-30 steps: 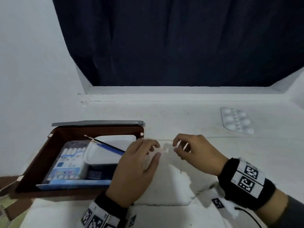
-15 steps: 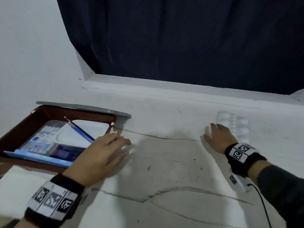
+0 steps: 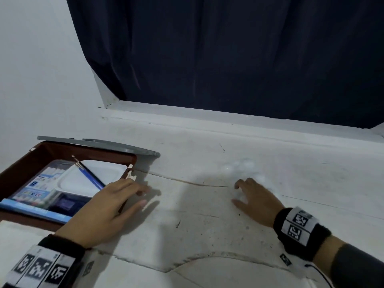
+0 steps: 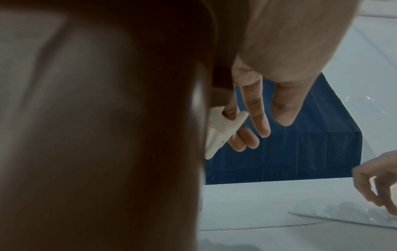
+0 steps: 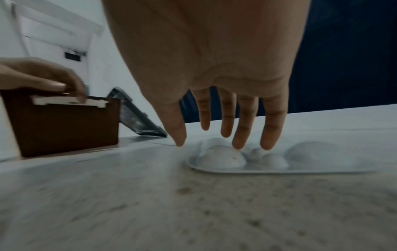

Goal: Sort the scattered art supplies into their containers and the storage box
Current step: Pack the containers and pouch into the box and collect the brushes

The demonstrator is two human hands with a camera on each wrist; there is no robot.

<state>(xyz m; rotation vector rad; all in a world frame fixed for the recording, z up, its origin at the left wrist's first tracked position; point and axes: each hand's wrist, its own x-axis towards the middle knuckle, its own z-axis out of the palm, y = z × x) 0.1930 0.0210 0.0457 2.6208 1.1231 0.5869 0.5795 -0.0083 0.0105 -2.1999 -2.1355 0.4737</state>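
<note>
Mostly sorted, supplies fill the brown storage box (image 3: pixel 62 147) at lower left; the left hand (image 3: pixel 108 210) pinches its white latch (image 4: pixel 217 129), while the open, empty right hand (image 3: pixel 254 201) touches the remaining paint palette (image 5: pixel 279 163).

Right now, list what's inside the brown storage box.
In the storage box: a marker pack, white tray, blue-handled brush and dark case. The left hand hides its near corner.

Glossy brown storage box (image 3: pixel 25 163), translucent plastic palette (image 5: pixel 279 163), matt scuffed tabletop (image 3: pixel 207 225)
</note>
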